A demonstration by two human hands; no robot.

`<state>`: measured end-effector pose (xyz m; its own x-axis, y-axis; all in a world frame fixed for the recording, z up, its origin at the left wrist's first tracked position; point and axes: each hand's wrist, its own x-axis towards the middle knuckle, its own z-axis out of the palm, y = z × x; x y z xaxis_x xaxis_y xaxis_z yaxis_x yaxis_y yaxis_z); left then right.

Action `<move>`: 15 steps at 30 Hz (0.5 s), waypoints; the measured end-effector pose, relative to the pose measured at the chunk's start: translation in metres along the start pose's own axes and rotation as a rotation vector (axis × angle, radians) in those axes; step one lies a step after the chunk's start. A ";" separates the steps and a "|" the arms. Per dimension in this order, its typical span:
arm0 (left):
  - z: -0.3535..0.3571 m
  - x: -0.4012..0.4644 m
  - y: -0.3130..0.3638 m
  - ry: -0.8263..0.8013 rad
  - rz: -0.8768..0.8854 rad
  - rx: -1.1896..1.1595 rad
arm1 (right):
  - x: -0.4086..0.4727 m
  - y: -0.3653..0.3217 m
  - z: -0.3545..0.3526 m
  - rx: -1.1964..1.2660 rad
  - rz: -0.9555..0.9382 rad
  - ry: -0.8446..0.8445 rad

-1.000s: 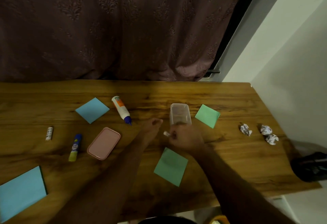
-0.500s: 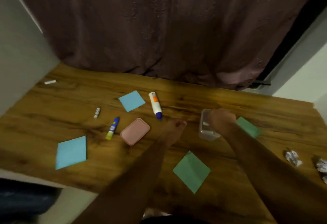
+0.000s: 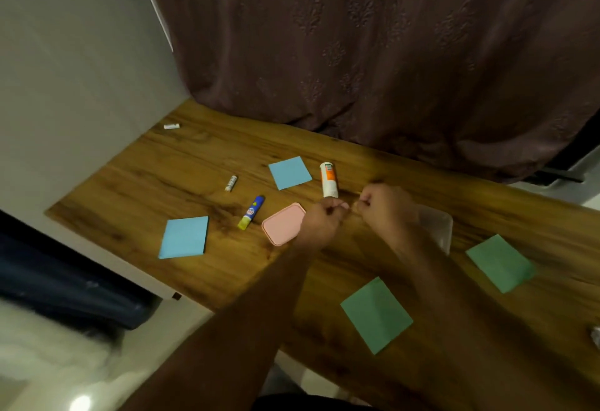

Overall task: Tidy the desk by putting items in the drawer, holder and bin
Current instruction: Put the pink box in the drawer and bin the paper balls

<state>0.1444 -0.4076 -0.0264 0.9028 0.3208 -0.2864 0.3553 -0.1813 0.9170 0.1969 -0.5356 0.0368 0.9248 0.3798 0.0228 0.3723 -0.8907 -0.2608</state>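
**Both fists over mid-desk**

Left hand point(image 3: 321, 219) curled, overlapping the pink lid point(image 3: 281, 224); whether it holds anything, cannot tell. Right hand point(image 3: 384, 204) curled likewise, contents unclear, just left of clear container point(image 3: 438, 227). White glue bottle point(image 3: 328, 178) lies just beyond both; blue glue stick point(image 3: 251, 212) left of lid.

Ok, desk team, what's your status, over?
Left hand and right hand both curled, nothing plainly gripped. Clear holder behind right wrist. Glue bottle, pink lid close by.
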 end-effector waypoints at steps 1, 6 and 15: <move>-0.010 0.003 -0.002 0.019 0.010 0.007 | 0.001 -0.006 0.001 0.008 -0.005 -0.002; -0.065 0.018 -0.014 0.153 0.062 -0.051 | 0.014 -0.038 0.015 0.037 -0.010 -0.041; -0.219 0.062 -0.049 0.300 0.055 -0.109 | 0.058 -0.164 0.067 0.137 -0.026 -0.156</move>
<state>0.1298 -0.1749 -0.0281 0.8023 0.5761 -0.1561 0.2654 -0.1100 0.9578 0.1837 -0.3506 0.0166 0.8878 0.4455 -0.1158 0.3715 -0.8420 -0.3913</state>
